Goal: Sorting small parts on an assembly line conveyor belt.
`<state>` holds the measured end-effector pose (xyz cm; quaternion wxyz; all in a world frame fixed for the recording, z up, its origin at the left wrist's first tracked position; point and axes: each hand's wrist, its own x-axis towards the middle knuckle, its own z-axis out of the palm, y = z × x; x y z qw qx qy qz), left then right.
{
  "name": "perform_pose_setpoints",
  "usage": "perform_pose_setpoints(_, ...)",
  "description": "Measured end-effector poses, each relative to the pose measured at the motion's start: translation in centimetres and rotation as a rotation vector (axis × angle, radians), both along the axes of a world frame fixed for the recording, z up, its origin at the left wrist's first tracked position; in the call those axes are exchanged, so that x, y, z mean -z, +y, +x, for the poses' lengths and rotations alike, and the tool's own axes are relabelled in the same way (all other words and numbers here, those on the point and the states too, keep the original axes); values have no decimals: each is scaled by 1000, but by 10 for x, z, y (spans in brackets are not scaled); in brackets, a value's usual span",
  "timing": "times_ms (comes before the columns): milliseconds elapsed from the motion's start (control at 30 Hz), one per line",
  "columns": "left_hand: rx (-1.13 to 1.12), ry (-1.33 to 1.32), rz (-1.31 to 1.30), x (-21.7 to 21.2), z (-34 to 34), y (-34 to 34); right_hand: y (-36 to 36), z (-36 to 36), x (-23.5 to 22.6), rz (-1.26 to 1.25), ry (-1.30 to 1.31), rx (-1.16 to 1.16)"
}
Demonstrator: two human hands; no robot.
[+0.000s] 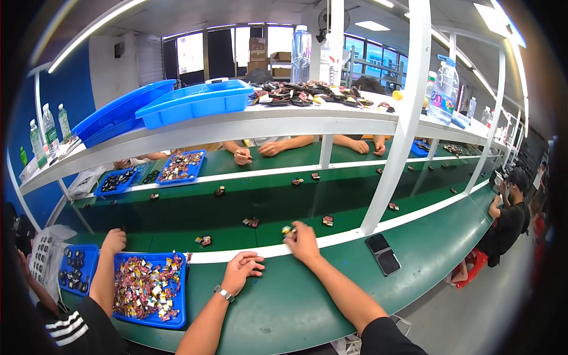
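Note:
My right hand [304, 242] reaches over the white rail to the green belt [272, 235]. Its fingertips close on a small part with yellow and white tabs [287, 230]; the fingers partly cover it. My left hand [241, 271], with a metal wristwatch [224, 293], hovers above the near green tabletop. Its fingers are loosely bent and apart, holding nothing. Similar small dark parts with red and yellow bits lie along the belt, among them one part [328, 220] right of my right hand, another part [250, 222] and a small cluster [203, 241] toward the left.
A blue tray [181, 316] heaped with small parts stands left of my left arm, beside a co-worker's hand [115, 239]. A dark phone [383, 254] lies at right. A white post [395, 154] supports the shelf [266, 123] above the belt. Other people sit across and far right.

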<state>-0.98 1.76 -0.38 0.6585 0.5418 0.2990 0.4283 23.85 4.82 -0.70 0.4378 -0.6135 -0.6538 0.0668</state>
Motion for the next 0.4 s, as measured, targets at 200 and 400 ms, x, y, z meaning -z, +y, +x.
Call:
perform_pose_setpoints(200, 13, -19, -98, 7, -3, 3, -68, -51, -43, 55, 8, -513)
perform_pose_setpoints(400, 124, -57, -144, 14, -19, 4, -73, -54, -47, -101, -47, -675)
